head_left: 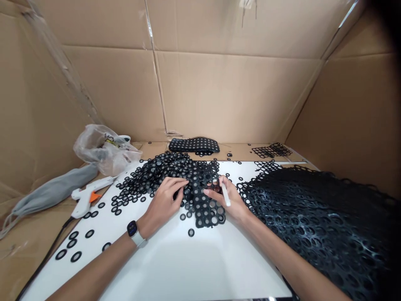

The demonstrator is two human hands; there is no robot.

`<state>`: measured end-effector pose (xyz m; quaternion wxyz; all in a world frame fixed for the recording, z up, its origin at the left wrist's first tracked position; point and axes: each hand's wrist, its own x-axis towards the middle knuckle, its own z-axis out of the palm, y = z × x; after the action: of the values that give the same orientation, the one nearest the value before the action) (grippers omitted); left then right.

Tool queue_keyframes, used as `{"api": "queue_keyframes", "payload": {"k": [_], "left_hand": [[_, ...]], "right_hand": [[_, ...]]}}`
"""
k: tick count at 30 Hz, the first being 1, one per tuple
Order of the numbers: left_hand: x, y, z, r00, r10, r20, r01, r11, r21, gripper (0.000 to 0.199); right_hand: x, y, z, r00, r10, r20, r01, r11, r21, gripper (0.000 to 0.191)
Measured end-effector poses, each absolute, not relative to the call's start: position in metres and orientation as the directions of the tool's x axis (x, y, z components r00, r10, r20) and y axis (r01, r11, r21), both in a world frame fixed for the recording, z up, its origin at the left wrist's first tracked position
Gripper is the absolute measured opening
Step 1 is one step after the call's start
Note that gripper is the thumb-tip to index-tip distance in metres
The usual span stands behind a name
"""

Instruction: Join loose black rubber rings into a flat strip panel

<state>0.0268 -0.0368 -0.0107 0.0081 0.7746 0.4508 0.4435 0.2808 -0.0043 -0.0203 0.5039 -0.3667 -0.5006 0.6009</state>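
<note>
One black holed sheet (202, 205) dotted with pale discs lies on our white worktop (175, 267), just right of a heap of black rings (153, 175). Our right hand (232, 196) has its grip clamped on a white stick (226, 195), thumb over the sheet. Our left hand (169, 198) is at the heap's edge, fingers bent toward the thumb; we cannot tell whether that grip has a ring. Black mesh (307, 221) is piled to our right, a glue gun (84, 200) to our left.

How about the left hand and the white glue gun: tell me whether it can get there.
Probably yes: only low, loose rings seem to lie between the left hand and the white glue gun; nothing tall blocks it.
</note>
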Motion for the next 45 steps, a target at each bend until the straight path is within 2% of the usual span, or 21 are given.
{"api": "queue_keyframes", "payload": {"k": [3, 8, 16, 21, 30, 37, 41, 45], "left_hand": [[0.038, -0.045, -0.009, 0.222, 0.667, 0.711, 0.675, -0.632, 0.381, 0.038], [0.048, -0.054, -0.007, 0.348, 0.628, 0.696, 0.606, -0.717, 0.343, 0.037], [0.045, -0.052, -0.012, 0.339, 0.633, 0.695, 0.614, -0.709, 0.346, 0.033], [0.044, -0.051, -0.013, 0.41, 0.586, 0.699, 0.587, -0.756, 0.289, 0.032], [0.045, -0.054, -0.011, 0.427, 0.543, 0.723, 0.601, -0.768, 0.222, 0.03], [0.049, -0.056, -0.012, 0.405, 0.576, 0.71, 0.591, -0.757, 0.277, 0.027], [0.05, -0.057, -0.009, 0.379, 0.613, 0.693, 0.581, -0.741, 0.337, 0.018], [0.051, -0.054, -0.005, 0.272, 0.686, 0.675, 0.609, -0.665, 0.431, 0.018]], "right_hand": [[0.279, -0.007, -0.021, -0.22, 0.974, 0.062, -0.231, 0.01, -0.973, 0.07], [0.279, -0.013, -0.02, -0.275, 0.96, 0.046, -0.246, -0.024, -0.969, 0.066], [0.277, -0.013, -0.018, -0.34, 0.94, -0.029, -0.231, -0.113, -0.966, 0.079], [0.275, -0.014, -0.019, -0.342, 0.94, -0.01, -0.227, -0.094, -0.969, 0.076], [0.272, -0.014, -0.018, -0.328, 0.943, 0.06, -0.211, -0.012, -0.977, 0.08], [0.275, -0.015, -0.021, -0.344, 0.935, 0.088, -0.18, 0.026, -0.983, 0.072], [0.275, -0.016, -0.025, -0.362, 0.929, 0.081, -0.17, 0.02, -0.985, 0.073], [0.273, -0.016, -0.025, -0.369, 0.925, 0.086, -0.173, 0.022, -0.985, 0.074]]}}
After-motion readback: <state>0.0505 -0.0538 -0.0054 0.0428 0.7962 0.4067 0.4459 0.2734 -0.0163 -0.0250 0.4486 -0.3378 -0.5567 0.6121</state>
